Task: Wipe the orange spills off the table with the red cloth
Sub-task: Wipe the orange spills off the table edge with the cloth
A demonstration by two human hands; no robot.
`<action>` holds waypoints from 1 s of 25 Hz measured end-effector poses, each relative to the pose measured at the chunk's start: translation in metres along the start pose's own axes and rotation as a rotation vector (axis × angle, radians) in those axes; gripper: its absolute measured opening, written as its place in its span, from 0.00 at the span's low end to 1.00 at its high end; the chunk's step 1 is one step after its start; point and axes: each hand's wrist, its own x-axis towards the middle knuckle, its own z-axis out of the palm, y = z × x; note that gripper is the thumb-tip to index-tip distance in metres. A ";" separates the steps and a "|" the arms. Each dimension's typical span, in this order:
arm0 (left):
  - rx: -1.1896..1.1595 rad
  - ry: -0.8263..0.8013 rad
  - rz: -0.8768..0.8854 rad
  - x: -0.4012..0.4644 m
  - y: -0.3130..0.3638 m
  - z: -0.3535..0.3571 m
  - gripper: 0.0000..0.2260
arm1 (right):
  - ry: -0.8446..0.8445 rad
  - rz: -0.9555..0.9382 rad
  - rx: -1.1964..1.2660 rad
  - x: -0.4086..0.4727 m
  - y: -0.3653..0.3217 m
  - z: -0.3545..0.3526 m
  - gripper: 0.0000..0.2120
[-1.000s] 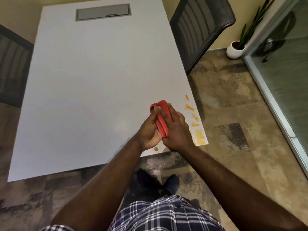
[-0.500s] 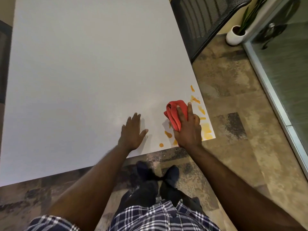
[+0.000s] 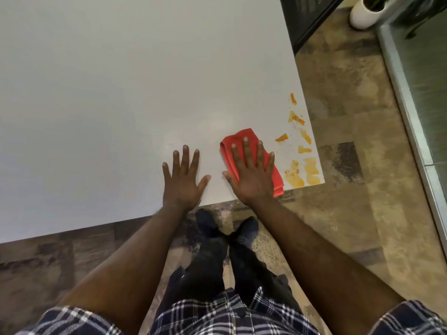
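The folded red cloth [image 3: 238, 137] lies flat on the white table [image 3: 121, 93] near its front right corner. My right hand [image 3: 251, 175] presses down on it, palm flat and fingers spread. To the left, my left hand [image 3: 183, 182] rests flat on the bare tabletop, holding nothing. Several orange spills sit to the right of the cloth: a big smear at the corner [image 3: 310, 170] and smaller streaks along the right edge [image 3: 296, 118]. The table under the cloth is hidden.
A dark mesh chair [image 3: 304, 18] stands at the table's far right side. A white plant pot [image 3: 362, 13] sits on the floor beyond it. A glass door with a metal frame [image 3: 411, 105] runs along the right. My feet stand just below the table's front edge.
My left hand let go of the cloth and settled flat on the table. My right hand spread the bunched cloth flat, covering the orange spots near the front edge.
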 end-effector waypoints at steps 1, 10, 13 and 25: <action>0.001 0.012 -0.005 -0.002 0.000 0.002 0.33 | 0.003 -0.006 0.003 0.000 0.002 0.003 0.35; -0.015 0.116 0.014 -0.003 -0.004 0.013 0.33 | 0.040 0.091 0.031 -0.009 0.014 0.013 0.32; -0.008 0.136 0.020 -0.002 -0.005 0.015 0.32 | 0.009 0.091 0.078 -0.017 -0.011 0.021 0.33; -0.039 0.163 0.020 -0.001 -0.006 0.016 0.31 | 0.021 0.115 0.111 -0.026 0.002 0.025 0.28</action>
